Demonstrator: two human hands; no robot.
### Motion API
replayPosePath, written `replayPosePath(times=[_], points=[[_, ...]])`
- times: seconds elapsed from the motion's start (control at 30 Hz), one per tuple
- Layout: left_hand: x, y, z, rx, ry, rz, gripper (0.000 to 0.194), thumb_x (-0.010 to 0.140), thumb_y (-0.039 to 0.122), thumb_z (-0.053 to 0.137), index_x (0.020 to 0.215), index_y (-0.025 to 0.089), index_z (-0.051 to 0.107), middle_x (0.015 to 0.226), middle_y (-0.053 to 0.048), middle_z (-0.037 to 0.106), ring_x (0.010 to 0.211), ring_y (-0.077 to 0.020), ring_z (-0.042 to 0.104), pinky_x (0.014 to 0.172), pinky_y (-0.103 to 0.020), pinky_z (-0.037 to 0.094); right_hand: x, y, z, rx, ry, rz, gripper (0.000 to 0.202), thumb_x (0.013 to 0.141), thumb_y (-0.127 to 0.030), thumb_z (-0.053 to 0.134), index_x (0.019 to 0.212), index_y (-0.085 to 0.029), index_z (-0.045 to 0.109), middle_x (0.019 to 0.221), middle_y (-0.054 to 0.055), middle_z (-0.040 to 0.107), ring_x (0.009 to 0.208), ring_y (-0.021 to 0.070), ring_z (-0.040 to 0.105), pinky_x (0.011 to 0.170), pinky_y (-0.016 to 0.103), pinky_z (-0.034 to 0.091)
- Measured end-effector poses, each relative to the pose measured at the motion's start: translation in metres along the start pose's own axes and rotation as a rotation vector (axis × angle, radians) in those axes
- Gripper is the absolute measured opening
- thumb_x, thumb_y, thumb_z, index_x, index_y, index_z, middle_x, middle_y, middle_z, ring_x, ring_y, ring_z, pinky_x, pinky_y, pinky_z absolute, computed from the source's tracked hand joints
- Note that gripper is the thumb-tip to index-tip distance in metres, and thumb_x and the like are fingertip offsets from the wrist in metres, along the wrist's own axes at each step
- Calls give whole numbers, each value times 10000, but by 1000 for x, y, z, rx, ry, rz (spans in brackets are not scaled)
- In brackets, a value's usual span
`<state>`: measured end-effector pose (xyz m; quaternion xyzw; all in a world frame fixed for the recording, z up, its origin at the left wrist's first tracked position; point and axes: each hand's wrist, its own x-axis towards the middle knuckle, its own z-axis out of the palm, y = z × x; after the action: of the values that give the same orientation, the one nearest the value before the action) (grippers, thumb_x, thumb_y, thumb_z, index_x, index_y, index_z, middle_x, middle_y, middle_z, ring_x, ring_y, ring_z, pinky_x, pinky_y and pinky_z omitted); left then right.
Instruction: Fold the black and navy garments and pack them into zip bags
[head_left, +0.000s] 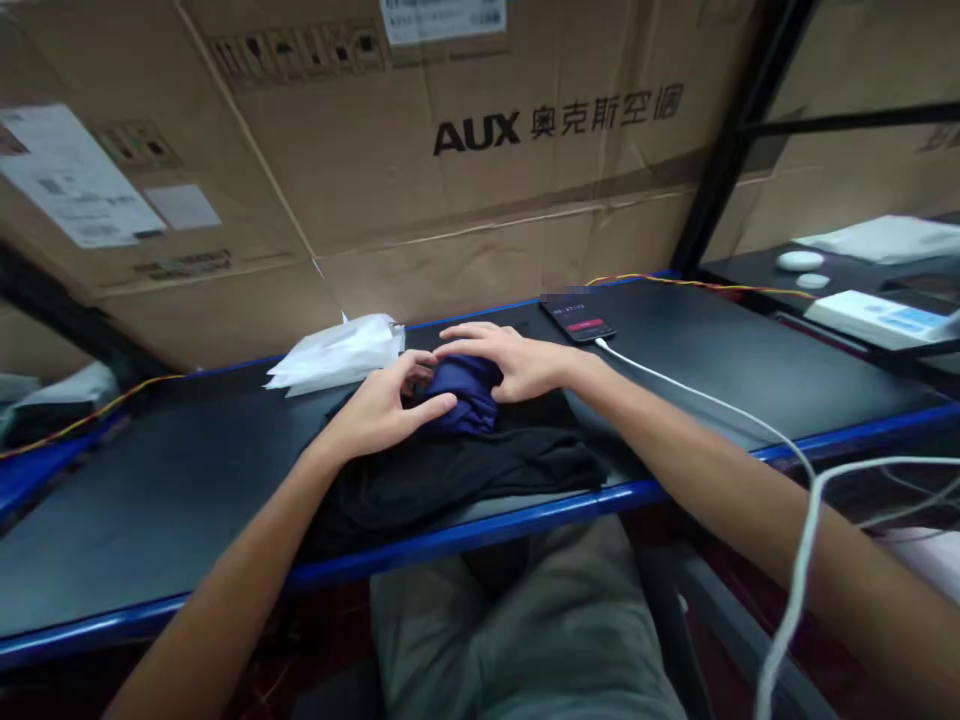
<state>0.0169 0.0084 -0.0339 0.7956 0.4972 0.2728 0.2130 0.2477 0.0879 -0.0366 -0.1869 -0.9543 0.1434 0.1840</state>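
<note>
A bunched navy blue cloth (461,392) sits between my two hands on the shelf. From its left side, my left hand (386,400) holds it, with the thumb along its near edge and the other fingers partly hidden behind. Curved over its top and right side is my right hand (506,358), thumb pressed to the fabric and fingertips close to those of the left. Under and in front of the bundle spreads a crumpled black garment (450,475), reaching the shelf's front edge.
White plastic bags (337,355) lie behind my left hand. A phone (576,316) with a white cable (690,388) lies beyond my right hand. Large cardboard boxes (480,220) stand at the back. Blue edging (480,535) borders the dark shelf, and a white box (877,315) is at right.
</note>
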Motion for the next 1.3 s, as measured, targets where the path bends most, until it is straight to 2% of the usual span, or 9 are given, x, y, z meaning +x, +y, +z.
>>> replayPosePath(times=[0.17,0.33,0.5,0.6,0.73,0.83,1.03,1.13,1.3], points=[[-2,2,-1,-332,-69,-65,517,740,477,750,1125,250,490,1152,-78,680,1176,-270,635,970,-418,526,0,-5,3,-87,16,-35,836,607,-62,591,1412,-260,482,1558,119,385,1464,344,266,1110,591,227],[1,2,-5,-436,-81,-60,519,721,448,765,1137,242,532,1210,-104,684,1178,-286,639,972,-414,527,2,-7,0,-105,99,-89,493,652,-120,636,1137,-208,660,1279,99,647,1318,320,476,1062,467,278],[8,-25,-31,-139,358,-79,330,780,469,674,946,188,627,1041,-60,731,1023,-264,672,934,-411,517,4,-11,-6,-61,195,62,162,721,-267,684,839,-157,686,816,55,688,815,215,617,749,296,377],[6,-56,-56,220,602,-173,303,799,431,623,959,176,656,1009,5,712,1002,-265,653,914,-413,494,4,-10,-7,6,286,92,187,727,-269,673,861,-138,667,799,37,665,747,180,578,688,267,358],[1,-93,-77,430,541,-277,292,737,364,638,958,174,666,990,-38,723,1053,-305,639,943,-437,474,5,-7,-6,132,398,112,279,722,-311,680,927,-127,632,865,36,656,786,182,562,719,265,383],[0,-101,-79,474,507,-299,210,755,377,597,833,197,672,878,-63,729,969,-305,668,910,-432,484,7,-5,-4,293,445,127,324,703,-328,706,953,-148,603,922,32,644,854,198,560,780,287,426],[7,-69,-59,417,539,-159,256,780,396,545,836,199,698,831,-57,729,782,-217,670,779,-320,500,10,-17,0,855,382,137,466,632,-266,767,1061,-190,603,1053,23,672,1020,212,597,926,335,472],[10,-38,-34,331,420,-6,244,788,381,539,803,195,695,732,-27,699,613,-174,590,639,-290,464,10,-26,4,1053,273,115,522,590,-228,789,1085,-200,624,1030,9,691,1024,212,617,923,333,489],[9,-3,-2,233,254,134,175,750,321,528,691,197,638,643,-12,654,631,-184,563,618,-291,450,13,-26,16,1107,249,156,497,556,-196,807,1031,-198,660,978,-11,693,993,195,626,940,336,490]])
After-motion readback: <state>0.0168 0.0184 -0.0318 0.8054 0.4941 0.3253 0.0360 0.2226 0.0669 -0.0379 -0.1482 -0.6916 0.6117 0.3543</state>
